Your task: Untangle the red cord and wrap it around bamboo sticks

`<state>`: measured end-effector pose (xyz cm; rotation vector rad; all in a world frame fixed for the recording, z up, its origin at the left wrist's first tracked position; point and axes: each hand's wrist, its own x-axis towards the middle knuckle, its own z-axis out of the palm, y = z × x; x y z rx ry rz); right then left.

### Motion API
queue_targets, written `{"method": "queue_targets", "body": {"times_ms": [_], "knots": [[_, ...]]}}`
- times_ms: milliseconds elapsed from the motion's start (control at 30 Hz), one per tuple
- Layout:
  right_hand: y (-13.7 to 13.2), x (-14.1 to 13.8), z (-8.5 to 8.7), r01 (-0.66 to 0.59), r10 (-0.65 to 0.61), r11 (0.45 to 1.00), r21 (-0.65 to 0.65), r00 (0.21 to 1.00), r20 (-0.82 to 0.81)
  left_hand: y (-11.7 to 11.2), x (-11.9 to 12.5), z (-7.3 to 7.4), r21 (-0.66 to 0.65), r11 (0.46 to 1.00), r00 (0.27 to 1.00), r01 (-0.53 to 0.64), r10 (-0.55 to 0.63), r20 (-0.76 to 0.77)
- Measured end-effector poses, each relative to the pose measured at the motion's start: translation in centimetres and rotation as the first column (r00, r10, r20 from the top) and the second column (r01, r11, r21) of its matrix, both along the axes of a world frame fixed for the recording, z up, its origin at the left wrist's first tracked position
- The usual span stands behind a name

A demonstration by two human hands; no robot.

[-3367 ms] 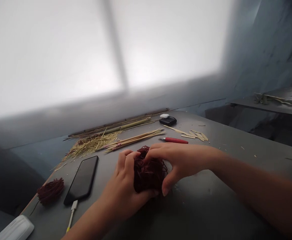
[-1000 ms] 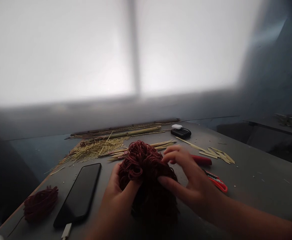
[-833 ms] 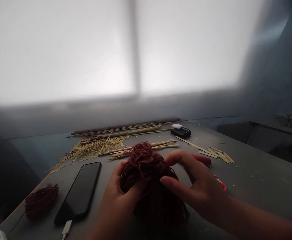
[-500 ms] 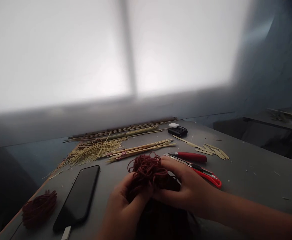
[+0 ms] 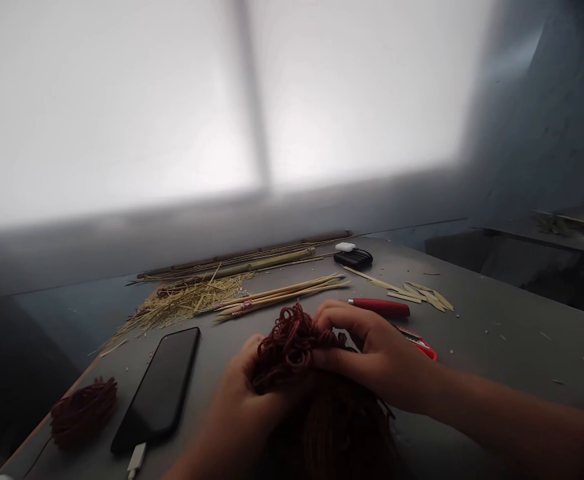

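Observation:
A tangled bunch of dark red cord (image 5: 292, 337), full of small loops, sits between my two hands at the near middle of the table. My left hand (image 5: 247, 387) is closed around its left side, thumb across the front. On the right, my right hand (image 5: 362, 350) pinches the loops between thumb and fingers. Below the hands the bunch runs down into a dark mass of strands whose lower end is too dim to make out. A second coil of dark red cord (image 5: 85, 413) lies at the table's left edge.
Left of my hands lies a black phone (image 5: 157, 393) with a white cable plug (image 5: 137, 459). Beyond are tied pointed sticks (image 5: 287, 297), straw shavings (image 5: 197, 300) and bamboo poles (image 5: 272, 261). A red-handled knife (image 5: 379, 307), a red cutter (image 5: 425, 347), flat slivers (image 5: 425, 295) and a black device (image 5: 353, 257) lie to the right.
My right hand has shifted slightly up and left over the loops, its fingers more bent. The loops are rearranged and stand a little higher. My left hand keeps its hold.

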<state>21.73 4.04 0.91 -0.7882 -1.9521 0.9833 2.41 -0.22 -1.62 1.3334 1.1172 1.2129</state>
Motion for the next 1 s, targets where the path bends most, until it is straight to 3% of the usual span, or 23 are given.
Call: {"method": "queue_targets", "body": {"times_ms": [133, 333, 433, 533, 633, 733, 800, 867, 933, 1000], "knots": [[0.2, 0.2, 0.5, 0.021, -0.022, 1.000, -0.016, 0.995, -0.096, 0.2, 0.0, -0.1, -0.027, 0.996, 0.995, -0.083, 0.085, 0.056], [1.2, 0.7, 1.0, 0.039, -0.148, 0.939, -0.342, 0.943, -0.298, -0.1, 0.0, 0.8, -0.100, 0.981, 0.959, -0.167, 0.185, 0.214], [2.0, 0.7, 0.6, 0.069, -0.132, 0.940, -0.333, 0.977, -0.168, -0.4, 0.3, 1.0, -0.221, 0.954, 0.891, -0.201, 0.271, 0.363], [2.0, 0.6, 0.4, 0.204, -0.201, 0.977, -0.069, 0.979, 0.045, -0.5, 0.5, 1.2, -0.322, 0.908, 0.827, -0.268, 0.388, 0.406], [1.2, 0.8, 1.0, 0.243, -0.250, 0.964, 0.110, 0.966, 0.059, -0.3, 0.4, 1.3, -0.311, 0.915, 0.842, -0.258, 0.371, 0.393], [0.0, 1.2, 2.2, 0.061, -0.087, 0.991, 0.123, 0.973, 0.215, -0.2, 0.1, 1.1, -0.263, 0.943, 0.885, -0.205, 0.293, 0.361], [-0.6, 1.2, 2.5, -0.051, 0.014, 0.996, 0.080, 0.909, 0.417, -0.2, 0.0, 0.9, -0.257, 0.946, 0.897, -0.199, 0.281, 0.342], [-1.0, 1.1, 2.2, -0.087, 0.072, 0.996, 0.003, 0.840, 0.538, -0.1, 0.0, 0.7, -0.273, 0.946, 0.902, -0.177, 0.267, 0.339], [-1.2, 0.9, 1.5, -0.102, 0.104, 0.994, -0.034, 0.829, 0.550, 0.1, 0.0, 0.5, -0.284, 0.952, 0.896, -0.117, 0.224, 0.383], [-1.1, 0.7, 0.8, -0.129, 0.134, 0.991, -0.043, 0.868, 0.479, 0.2, 0.1, 0.4, -0.284, 0.958, 0.885, -0.027, 0.155, 0.439]]}}
